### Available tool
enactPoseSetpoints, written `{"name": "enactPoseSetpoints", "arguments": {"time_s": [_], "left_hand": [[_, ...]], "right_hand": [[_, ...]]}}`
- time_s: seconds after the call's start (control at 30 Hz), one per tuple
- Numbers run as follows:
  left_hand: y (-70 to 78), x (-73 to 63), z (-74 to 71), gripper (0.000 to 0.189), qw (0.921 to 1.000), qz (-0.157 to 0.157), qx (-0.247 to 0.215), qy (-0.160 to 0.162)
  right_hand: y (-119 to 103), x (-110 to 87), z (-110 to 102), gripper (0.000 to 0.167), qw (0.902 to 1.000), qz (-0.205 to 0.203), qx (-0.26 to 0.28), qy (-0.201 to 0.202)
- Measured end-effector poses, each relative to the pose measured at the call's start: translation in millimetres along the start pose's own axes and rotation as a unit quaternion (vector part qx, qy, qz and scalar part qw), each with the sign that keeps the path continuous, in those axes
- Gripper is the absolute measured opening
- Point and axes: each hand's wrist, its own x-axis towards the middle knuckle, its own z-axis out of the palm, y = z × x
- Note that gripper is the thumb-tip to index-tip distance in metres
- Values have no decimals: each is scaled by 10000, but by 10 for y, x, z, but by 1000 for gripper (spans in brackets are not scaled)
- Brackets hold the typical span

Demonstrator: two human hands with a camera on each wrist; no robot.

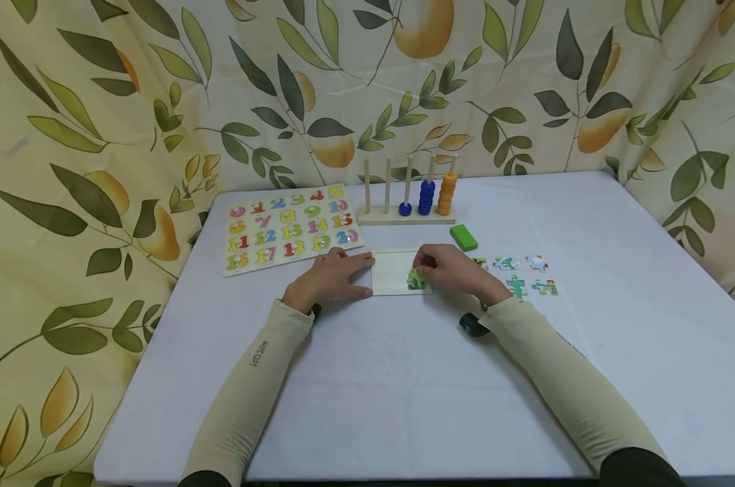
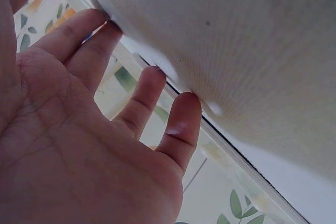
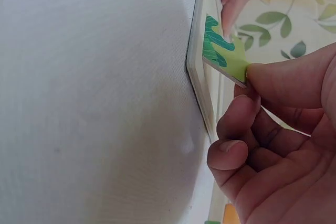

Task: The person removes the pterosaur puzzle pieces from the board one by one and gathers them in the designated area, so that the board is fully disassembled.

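A pale, shallow puzzle tray (image 1: 388, 274) lies on the white tablecloth between both hands. My right hand (image 1: 449, 269) pinches a green jigsaw piece (image 1: 415, 280) between thumb and fingers at the tray's lower right corner. In the right wrist view, the jigsaw piece (image 3: 218, 48) tilts up from the tray, its outer corner at the thumb tip. My left hand (image 1: 337, 276) has its fingers spread, fingertips right at the tray's left edge. From the left wrist view, the left hand (image 2: 105, 119) shows its palm, with nothing in it.
Several loose jigsaw pieces (image 1: 516, 287) lie right of the tray, partly behind the right hand. A green block (image 1: 463, 237) sits just above them. Behind stand a peg abacus (image 1: 376, 218) with blue and orange beads and, at left, a number board (image 1: 229, 270). A patterned curtain (image 1: 367, 88) hangs behind the table.
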Motion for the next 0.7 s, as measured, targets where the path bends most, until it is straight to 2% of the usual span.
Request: {"name": "enactPoseSetpoints", "arguments": {"time_s": [0.37,0.7], "left_hand": [[22,-6,-15,78,10000,-21,-5,-4],[6,-20,13,78,10000,25,-60,36]], "right_hand": [[74,-93,-124,11,9999,31,23,161],[133,-301,-238,12,9994,236,5,235]]}}
